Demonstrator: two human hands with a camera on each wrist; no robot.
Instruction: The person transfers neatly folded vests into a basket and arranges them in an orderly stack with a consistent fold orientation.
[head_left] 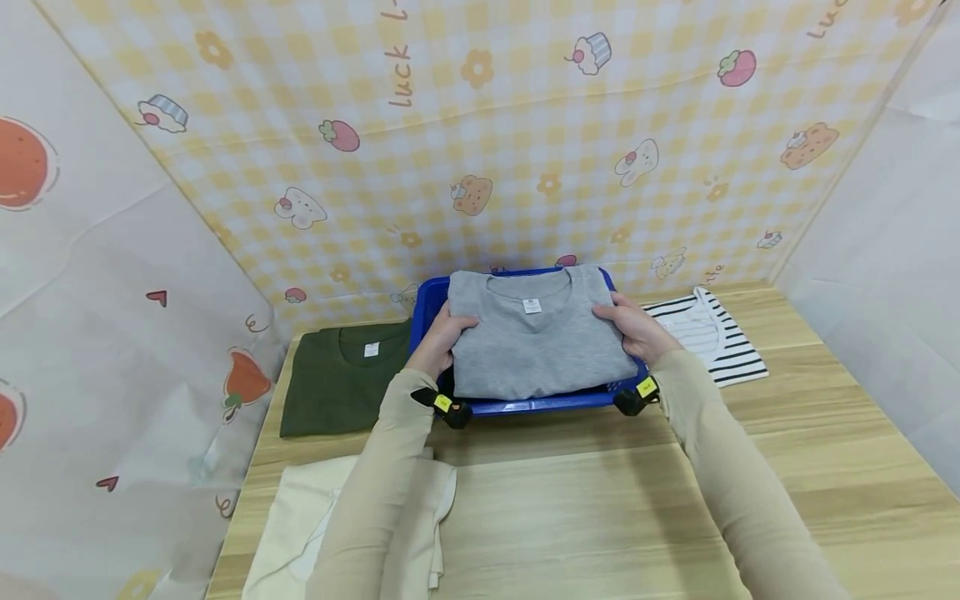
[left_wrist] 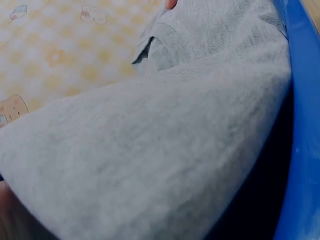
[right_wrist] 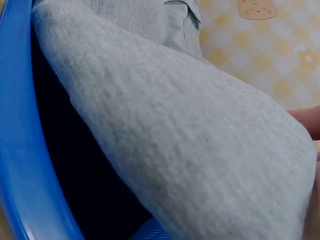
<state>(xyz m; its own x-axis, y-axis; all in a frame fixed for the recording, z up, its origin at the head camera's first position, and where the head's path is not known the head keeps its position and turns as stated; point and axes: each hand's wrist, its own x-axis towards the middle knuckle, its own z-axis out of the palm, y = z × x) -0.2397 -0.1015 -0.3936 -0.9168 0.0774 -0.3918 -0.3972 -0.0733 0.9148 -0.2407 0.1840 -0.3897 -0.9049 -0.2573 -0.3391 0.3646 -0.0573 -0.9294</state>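
A folded grey T-shirt with a white neck label lies over the opening of a blue basket, neckline toward the wall. My left hand grips its left side, thumb on top and the other fingers underneath. On the opposite side my right hand holds the shirt the same way. In the left wrist view the grey cloth bulges beside the blue rim. The right wrist view has the shirt above the basket's dark inside, with fingertips at its edge.
A folded dark green T-shirt lies left of the basket. To the right is a black-and-white striped garment. Cream clothing lies at the front left, partly under my left sleeve. A patterned cloth wall stands behind the wooden table.
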